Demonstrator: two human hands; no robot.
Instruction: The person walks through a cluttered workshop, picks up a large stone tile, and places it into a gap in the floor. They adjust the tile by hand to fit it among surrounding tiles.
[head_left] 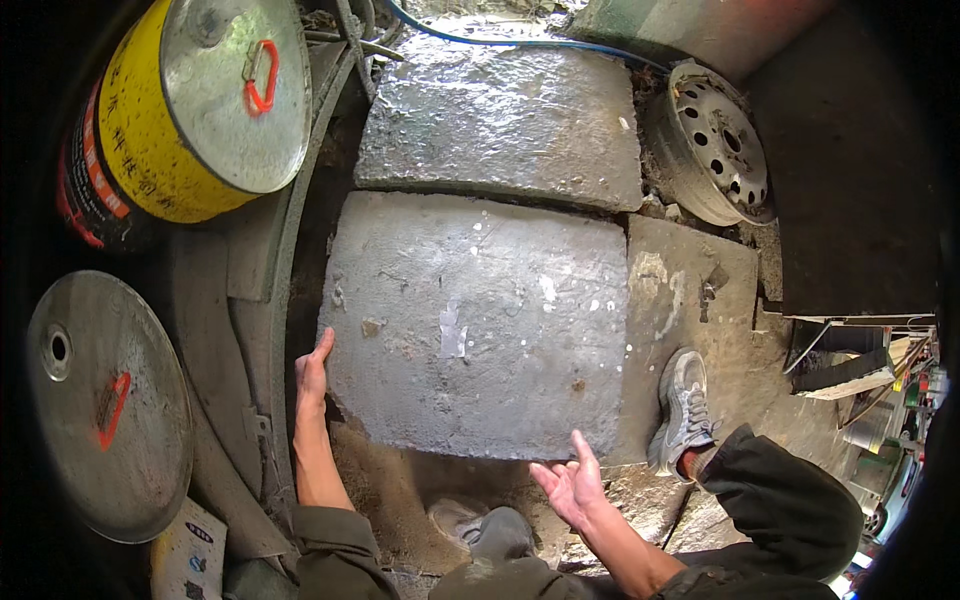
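Observation:
A broad grey concrete slab (pixel 480 330), spotted with white splashes, lies in front of me. My left hand (pixel 312 375) grips its left edge with the thumb up; the other fingers are partly hidden there. At the near edge, right of the middle, is my right hand (pixel 574 490), palm up and fingers apart. Its thumb tip is at the slab's rim, and whether it bears on it I cannot tell. Beyond the slab lies a second, wet-looking slab (pixel 500 125), separated by a dark gap.
At left stand a yellow drum (pixel 150 125) and another metal drum lid (pixel 90 400), both with red handles. A steel wheel rim (pixel 725 140) leans at the far right, near a blue hose (pixel 500 42). My shoe (pixel 685 410) rests beside the slab on the right. A dark panel (pixel 850 190) rises there.

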